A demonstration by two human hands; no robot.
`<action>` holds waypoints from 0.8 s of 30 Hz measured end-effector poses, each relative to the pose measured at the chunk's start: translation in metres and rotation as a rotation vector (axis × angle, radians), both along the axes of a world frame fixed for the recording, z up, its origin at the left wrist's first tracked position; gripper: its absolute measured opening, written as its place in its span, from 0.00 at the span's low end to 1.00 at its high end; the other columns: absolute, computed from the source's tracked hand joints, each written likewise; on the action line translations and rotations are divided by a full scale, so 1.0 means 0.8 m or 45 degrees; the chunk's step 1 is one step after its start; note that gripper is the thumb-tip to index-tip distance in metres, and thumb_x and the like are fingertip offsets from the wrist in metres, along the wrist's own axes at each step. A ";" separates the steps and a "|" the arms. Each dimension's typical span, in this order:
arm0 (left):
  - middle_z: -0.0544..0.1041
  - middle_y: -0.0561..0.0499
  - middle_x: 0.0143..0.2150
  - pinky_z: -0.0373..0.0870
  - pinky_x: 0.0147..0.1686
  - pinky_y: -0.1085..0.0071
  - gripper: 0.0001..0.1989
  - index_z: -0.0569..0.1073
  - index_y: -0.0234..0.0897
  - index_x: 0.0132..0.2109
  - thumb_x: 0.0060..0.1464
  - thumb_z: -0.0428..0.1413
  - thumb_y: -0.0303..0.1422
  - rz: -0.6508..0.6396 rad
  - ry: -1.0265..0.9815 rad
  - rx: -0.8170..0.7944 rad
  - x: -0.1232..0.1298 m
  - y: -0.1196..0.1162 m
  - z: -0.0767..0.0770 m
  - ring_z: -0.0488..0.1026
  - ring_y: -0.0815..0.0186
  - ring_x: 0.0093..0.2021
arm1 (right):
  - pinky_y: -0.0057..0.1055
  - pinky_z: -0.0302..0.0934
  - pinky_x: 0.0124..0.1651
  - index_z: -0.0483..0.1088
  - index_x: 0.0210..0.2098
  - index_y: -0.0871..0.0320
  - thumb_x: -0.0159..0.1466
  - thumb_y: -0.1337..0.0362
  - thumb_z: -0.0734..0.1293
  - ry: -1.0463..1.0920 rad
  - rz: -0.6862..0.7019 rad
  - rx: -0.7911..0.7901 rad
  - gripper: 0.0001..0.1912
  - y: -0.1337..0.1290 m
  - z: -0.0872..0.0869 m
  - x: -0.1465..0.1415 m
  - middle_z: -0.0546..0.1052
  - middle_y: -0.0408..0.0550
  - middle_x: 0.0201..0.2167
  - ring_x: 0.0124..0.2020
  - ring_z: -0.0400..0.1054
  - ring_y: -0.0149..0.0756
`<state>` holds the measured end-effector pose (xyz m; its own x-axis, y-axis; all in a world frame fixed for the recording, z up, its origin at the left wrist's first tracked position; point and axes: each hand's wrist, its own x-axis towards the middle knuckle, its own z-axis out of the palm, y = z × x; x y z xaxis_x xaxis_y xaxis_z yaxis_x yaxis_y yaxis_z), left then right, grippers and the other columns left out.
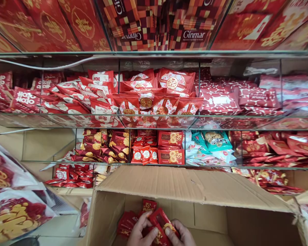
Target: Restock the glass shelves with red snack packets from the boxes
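Observation:
At the bottom centre, over the open cardboard box [156, 181], both hands hold small red snack packets [160, 217] with a biscuit picture on them. My left hand [143, 230] is closed, its thumb pressed on a packet from the left. From the right, my right hand [181, 234] grips with its thumb across a packet's lower part. The held packets overlap, so I cannot tell exactly how many there are. More red packets [127, 222] lie in the box just behind and left of my left hand.
Glass shelves [154, 122] with dividers rise behind the box, stocked with red packets [129, 106], teal packets [217, 140] and caramel biscuit packs [170, 156]. Checkered Ginmar packs [193, 36] fill the top. Large printed bags [17, 215] stand at left. A white cable [66, 65] runs along a shelf.

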<state>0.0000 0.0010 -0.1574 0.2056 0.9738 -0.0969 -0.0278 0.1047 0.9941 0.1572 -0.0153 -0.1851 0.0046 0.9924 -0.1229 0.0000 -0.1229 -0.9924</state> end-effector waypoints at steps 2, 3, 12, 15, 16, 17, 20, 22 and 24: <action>0.74 0.52 0.26 0.65 0.30 0.69 0.22 0.64 0.39 0.48 0.44 0.56 0.37 0.108 -0.001 0.006 0.002 0.000 0.005 0.70 0.63 0.28 | 0.24 0.49 0.19 0.65 0.25 0.59 0.49 0.44 0.62 0.158 -0.086 -0.062 0.22 0.003 0.004 0.000 0.67 0.42 0.16 0.16 0.54 0.27; 0.73 0.53 0.26 0.65 0.30 0.70 0.22 0.65 0.38 0.47 0.43 0.56 0.38 0.163 0.000 0.016 0.004 0.000 0.010 0.70 0.63 0.27 | 0.24 0.49 0.18 0.66 0.27 0.59 0.48 0.44 0.63 0.244 -0.127 -0.095 0.22 0.004 0.008 0.000 0.68 0.42 0.16 0.15 0.54 0.27; 0.74 0.51 0.26 0.61 0.35 0.74 0.08 0.74 0.36 0.26 0.38 0.61 0.36 0.257 0.055 -0.099 0.008 0.005 0.060 0.67 0.62 0.32 | 0.22 0.56 0.19 0.69 0.28 0.60 0.46 0.55 0.70 0.583 -0.339 -0.225 0.16 0.005 0.070 0.021 0.72 0.42 0.21 0.19 0.60 0.27; 0.71 0.55 0.25 0.61 0.31 0.76 0.09 0.71 0.38 0.28 0.39 0.60 0.37 0.382 -0.065 -0.219 0.006 0.007 0.058 0.66 0.67 0.29 | 0.22 0.57 0.20 0.69 0.28 0.60 0.48 0.56 0.69 0.586 -0.393 -0.217 0.14 0.004 0.080 0.025 0.72 0.42 0.22 0.20 0.60 0.27; 0.71 0.56 0.25 0.61 0.29 0.76 0.10 0.70 0.39 0.29 0.40 0.59 0.39 0.420 -0.121 -0.281 0.005 0.007 0.058 0.66 0.68 0.28 | 0.22 0.57 0.20 0.68 0.28 0.60 0.48 0.56 0.69 0.587 -0.394 -0.229 0.14 0.003 0.083 0.026 0.72 0.42 0.22 0.20 0.60 0.27; 0.71 0.57 0.26 0.62 0.28 0.75 0.11 0.68 0.40 0.31 0.41 0.58 0.40 0.448 -0.183 -0.348 0.004 0.007 0.059 0.66 0.69 0.27 | 0.22 0.57 0.20 0.68 0.28 0.60 0.48 0.57 0.69 0.585 -0.391 -0.241 0.14 0.003 0.084 0.027 0.72 0.42 0.21 0.20 0.59 0.27; 0.73 0.55 0.32 0.64 0.29 0.71 0.12 0.64 0.42 0.33 0.43 0.57 0.41 0.487 -0.361 -0.530 0.003 0.007 0.064 0.69 0.67 0.30 | 0.22 0.56 0.21 0.68 0.28 0.61 0.49 0.57 0.69 0.571 -0.351 -0.257 0.13 0.001 0.088 0.028 0.72 0.42 0.21 0.20 0.59 0.27; 0.74 0.54 0.35 0.65 0.31 0.68 0.13 0.63 0.43 0.33 0.43 0.57 0.41 0.503 -0.443 -0.613 0.002 0.007 0.067 0.70 0.66 0.33 | 0.22 0.57 0.21 0.68 0.29 0.60 0.50 0.57 0.68 0.565 -0.311 -0.261 0.13 -0.001 0.088 0.027 0.72 0.43 0.22 0.21 0.60 0.27; 0.74 0.54 0.36 0.65 0.32 0.67 0.12 0.63 0.43 0.32 0.43 0.57 0.41 0.519 -0.499 -0.678 0.002 0.007 0.067 0.71 0.66 0.34 | 0.22 0.56 0.21 0.68 0.28 0.60 0.50 0.57 0.68 0.560 -0.287 -0.265 0.13 -0.002 0.087 0.026 0.72 0.43 0.23 0.21 0.60 0.27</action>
